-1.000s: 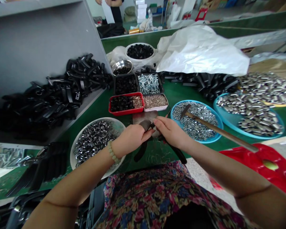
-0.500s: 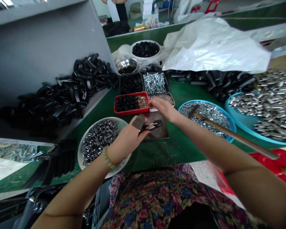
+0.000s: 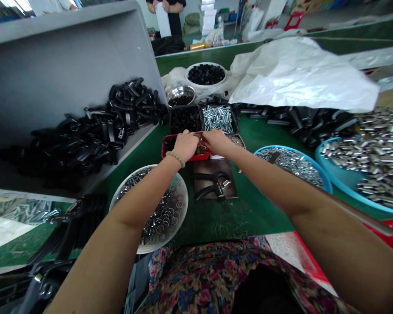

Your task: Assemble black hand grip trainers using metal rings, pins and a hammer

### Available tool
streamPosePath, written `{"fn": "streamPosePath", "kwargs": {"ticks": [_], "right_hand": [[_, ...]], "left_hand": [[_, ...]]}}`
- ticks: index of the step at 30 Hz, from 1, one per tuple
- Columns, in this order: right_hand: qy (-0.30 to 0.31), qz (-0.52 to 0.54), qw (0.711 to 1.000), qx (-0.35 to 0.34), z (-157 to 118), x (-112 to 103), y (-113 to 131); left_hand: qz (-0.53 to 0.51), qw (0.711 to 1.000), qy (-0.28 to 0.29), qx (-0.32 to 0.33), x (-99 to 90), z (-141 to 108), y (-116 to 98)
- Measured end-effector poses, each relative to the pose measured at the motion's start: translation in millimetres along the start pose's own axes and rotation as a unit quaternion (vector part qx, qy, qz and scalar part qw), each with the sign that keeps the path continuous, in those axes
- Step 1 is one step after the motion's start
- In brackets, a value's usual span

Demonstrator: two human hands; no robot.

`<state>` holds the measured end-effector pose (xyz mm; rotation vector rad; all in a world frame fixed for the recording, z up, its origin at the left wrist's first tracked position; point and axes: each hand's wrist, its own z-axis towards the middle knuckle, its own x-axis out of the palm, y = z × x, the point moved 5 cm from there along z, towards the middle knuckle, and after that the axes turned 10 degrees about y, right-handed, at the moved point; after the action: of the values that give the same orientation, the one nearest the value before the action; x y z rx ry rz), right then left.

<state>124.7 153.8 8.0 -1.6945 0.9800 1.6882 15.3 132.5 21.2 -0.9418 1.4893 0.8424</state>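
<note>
Both hands reach into the red tray (image 3: 186, 158) of black parts and copper-coloured pins (image 3: 201, 148). My left hand (image 3: 186, 145), with a beaded bracelet on its wrist, is over the black parts, fingers bent down and closed. Beside it, my right hand (image 3: 218, 143) has its fingers curled together at the pins. What either hand holds, if anything, is hidden. Nearer to me, a black clamp-like part with curved arms and a spring (image 3: 214, 184) lies on a flat metal plate (image 3: 231, 192), touched by neither hand.
A white bowl of metal rings (image 3: 183, 205) stands left. To the right, a long-handled hammer (image 3: 356, 213) lies across a blue basin of small metal parts (image 3: 329, 185). Behind are a tray of silver screws (image 3: 218, 118) and a grey bin of black parts (image 3: 118, 39). A person stands far back.
My left hand has let go of the spring-fitted black part, now on the plate, and moved forward to the red tray. My right hand has shifted slightly and curled down.
</note>
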Motion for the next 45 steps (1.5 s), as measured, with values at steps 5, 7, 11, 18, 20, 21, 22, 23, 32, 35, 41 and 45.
{"fn": "streamPosePath", "kwargs": {"ticks": [5,7,11,18,20,21,22,23,32,35,41,45], "right_hand": [[-0.075,0.266,0.961,-0.015,-74,9,-21],[-0.062,0.346,0.936,-0.008,-108,26,-25],[0.008,0.395,0.917,0.047,-151,58,-24],[0.132,0.177,0.973,0.072,-178,73,-3],[0.17,0.122,0.976,0.067,-184,74,1],[0.172,0.13,0.974,0.064,-186,72,2],[0.161,0.169,0.97,0.063,-186,69,0],[0.138,0.232,0.961,0.068,-184,65,-3],[0.003,0.39,0.911,0.134,-152,71,-24],[0.005,0.286,0.95,0.125,-153,67,-17],[0.035,-0.006,0.999,0.016,-158,65,11],[-0.023,-0.028,0.998,0.044,-180,61,-15]], "left_hand": [[0.023,0.998,0.003,0.056,17.5,33,-8],[0.026,0.998,-0.007,0.048,22.6,33,-9],[0.046,0.997,-0.006,0.063,27.1,31,-10],[0.025,0.998,-0.028,0.043,16.5,26,-11],[-0.031,0.998,-0.045,0.021,9.5,20,-8],[-0.078,0.995,-0.056,0.016,6.0,15,-7],[-0.137,0.988,-0.067,0.018,3.2,8,-8],[-0.203,0.976,-0.077,0.024,1.5,0,-11],[-0.529,0.848,-0.011,0.001,58.2,-71,-50],[-0.5,0.866,-0.012,0.012,68.0,-74,-55],[-0.387,0.922,-0.016,0.026,68.1,-70,-62],[-0.338,0.941,-0.007,0.022,66.6,-68,-65]]}}
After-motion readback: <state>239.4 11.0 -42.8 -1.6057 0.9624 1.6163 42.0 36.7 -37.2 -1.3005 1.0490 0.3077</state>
